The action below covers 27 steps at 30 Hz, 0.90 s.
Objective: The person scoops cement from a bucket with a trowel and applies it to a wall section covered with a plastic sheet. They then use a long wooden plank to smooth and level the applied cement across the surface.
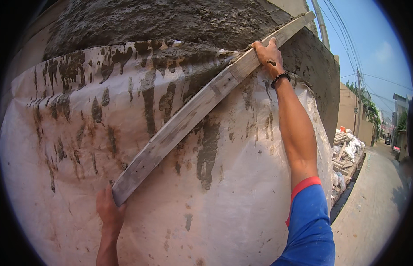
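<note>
Plank (202, 106) slants across the mortar-streaked plastic sheet (242, 213), left hand (110, 207) cupping its lower end, right hand (269, 56) clasped round it by the sheet's top edge!

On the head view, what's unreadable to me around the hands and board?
All in the head view:
Left hand: some of its grip, hidden by the lower end of the long board.
Board's wall-facing side: turned away.
Right hand: palm, turned away against the board.
Surface behind the plastic sheet: covered by it.
Left forearm: cut off by the lower edge.
Distant vehicle: too small for detail.
</note>
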Available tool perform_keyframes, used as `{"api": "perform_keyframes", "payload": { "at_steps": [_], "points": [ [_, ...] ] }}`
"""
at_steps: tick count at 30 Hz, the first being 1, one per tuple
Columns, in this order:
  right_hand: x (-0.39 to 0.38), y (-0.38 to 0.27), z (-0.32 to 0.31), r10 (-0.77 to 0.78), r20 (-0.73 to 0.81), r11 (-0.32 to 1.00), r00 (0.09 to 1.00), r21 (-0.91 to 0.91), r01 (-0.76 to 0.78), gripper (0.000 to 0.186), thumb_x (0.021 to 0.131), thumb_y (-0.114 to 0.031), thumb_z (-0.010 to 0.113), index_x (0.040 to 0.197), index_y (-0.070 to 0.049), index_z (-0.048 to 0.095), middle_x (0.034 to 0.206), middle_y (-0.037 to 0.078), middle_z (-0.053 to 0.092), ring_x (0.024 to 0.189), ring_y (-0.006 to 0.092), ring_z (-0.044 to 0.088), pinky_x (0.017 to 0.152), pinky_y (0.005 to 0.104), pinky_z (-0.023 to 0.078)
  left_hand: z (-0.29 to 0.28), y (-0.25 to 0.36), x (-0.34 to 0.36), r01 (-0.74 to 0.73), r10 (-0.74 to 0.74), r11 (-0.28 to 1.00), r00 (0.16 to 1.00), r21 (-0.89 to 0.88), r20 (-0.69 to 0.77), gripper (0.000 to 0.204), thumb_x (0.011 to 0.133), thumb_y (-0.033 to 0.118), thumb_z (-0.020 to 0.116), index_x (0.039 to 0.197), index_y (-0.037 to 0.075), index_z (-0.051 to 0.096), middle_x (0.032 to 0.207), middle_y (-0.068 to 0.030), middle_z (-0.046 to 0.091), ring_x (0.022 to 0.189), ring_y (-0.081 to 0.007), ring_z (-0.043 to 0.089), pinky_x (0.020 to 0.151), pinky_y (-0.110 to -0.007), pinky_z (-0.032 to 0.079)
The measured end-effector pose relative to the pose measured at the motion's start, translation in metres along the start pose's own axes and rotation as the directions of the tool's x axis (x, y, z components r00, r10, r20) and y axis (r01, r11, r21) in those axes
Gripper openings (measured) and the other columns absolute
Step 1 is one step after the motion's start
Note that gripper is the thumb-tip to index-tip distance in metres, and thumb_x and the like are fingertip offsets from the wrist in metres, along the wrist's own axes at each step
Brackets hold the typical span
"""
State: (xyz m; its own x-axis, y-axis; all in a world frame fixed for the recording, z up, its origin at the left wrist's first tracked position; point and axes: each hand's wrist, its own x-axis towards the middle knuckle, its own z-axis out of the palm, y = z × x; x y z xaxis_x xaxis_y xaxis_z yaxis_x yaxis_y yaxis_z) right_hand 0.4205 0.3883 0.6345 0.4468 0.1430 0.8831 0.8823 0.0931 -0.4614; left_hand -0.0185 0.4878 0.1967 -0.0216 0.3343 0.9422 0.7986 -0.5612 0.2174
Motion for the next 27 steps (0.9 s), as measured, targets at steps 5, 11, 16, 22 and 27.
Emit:
{"api": "perform_keyframes", "payload": {
  "at_steps": [5, 11, 16, 22, 27],
  "points": [
    [0.005, -0.008, -0.005, 0.014, 0.006, 0.998, 1.0, 0.065, -0.014, 0.079, 0.075, -0.044, 0.064, 0.135, 0.001, 0.038, 0.116, 0.027, 0.063, 0.098, 0.037, 0.068, 0.071, 0.0417, 0.06, 0.002, 0.008, 0.007, -0.007, 0.007, 1.0, 1.0, 0.025, -0.009, 0.069, 0.058, 0.005, 0.082, 0.121, -0.001, 0.055, 0.099, -0.0178, 0.056, 0.094, -0.0376, 0.056, 0.081, -0.045, 0.046],
    [0.022, -0.007, -0.012, 0.002, 0.011, 0.999, 1.0, 0.052, -0.002, 0.089, 0.075, -0.043, 0.065, 0.143, 0.001, 0.031, 0.116, 0.025, 0.063, 0.096, 0.034, 0.069, 0.064, 0.0364, 0.062, 0.004, 0.022, 0.018, 0.005, -0.006, 1.0, 1.0, 0.019, 0.014, 0.071, 0.057, 0.007, 0.084, 0.122, 0.0, 0.055, 0.103, -0.0173, 0.055, 0.095, -0.0368, 0.056, 0.081, -0.044, 0.046],
    [0.012, -0.004, -0.001, -0.001, 0.017, 0.999, 1.0, 0.054, 0.0, 0.1, 0.075, -0.043, 0.065, 0.152, 0.0, 0.018, 0.112, 0.026, 0.065, 0.088, 0.0336, 0.07, 0.063, 0.0359, 0.061, -0.002, 0.015, 0.011, 0.052, -0.055, 0.998, 0.995, 0.044, 0.086, 0.072, 0.056, 0.008, 0.085, 0.122, 0.0, 0.055, 0.104, -0.0169, 0.055, 0.096, -0.0367, 0.056, 0.082, -0.044, 0.047],
    [-0.037, -0.018, 0.002, 0.035, 0.07, 0.996, 0.997, 0.078, -0.04, 0.103, 0.077, -0.045, 0.062, 0.154, 0.001, 0.011, 0.103, 0.025, 0.067, 0.069, 0.0312, 0.069, 0.064, 0.0371, 0.058, -0.008, -0.016, -0.011, 0.117, -0.118, 0.991, 0.993, 0.068, 0.011, 0.07, 0.055, 0.004, 0.083, 0.119, 0.002, 0.057, 0.107, -0.0167, 0.056, 0.099, -0.0372, 0.056, 0.084, -0.045, 0.047],
    [-0.069, -0.022, 0.008, 0.028, 0.111, 0.995, 0.993, 0.095, -0.038, 0.104, 0.079, -0.046, 0.063, 0.153, 0.004, 0.01, 0.097, 0.023, 0.068, 0.066, 0.0284, 0.069, 0.065, 0.0359, 0.059, -0.018, -0.044, -0.03, 0.152, -0.158, 0.985, 0.985, 0.077, 0.067, 0.066, 0.057, 0.002, 0.081, 0.119, 0.0, 0.056, 0.106, -0.0164, 0.056, 0.098, -0.0369, 0.057, 0.083, -0.044, 0.047]
  ]
}}
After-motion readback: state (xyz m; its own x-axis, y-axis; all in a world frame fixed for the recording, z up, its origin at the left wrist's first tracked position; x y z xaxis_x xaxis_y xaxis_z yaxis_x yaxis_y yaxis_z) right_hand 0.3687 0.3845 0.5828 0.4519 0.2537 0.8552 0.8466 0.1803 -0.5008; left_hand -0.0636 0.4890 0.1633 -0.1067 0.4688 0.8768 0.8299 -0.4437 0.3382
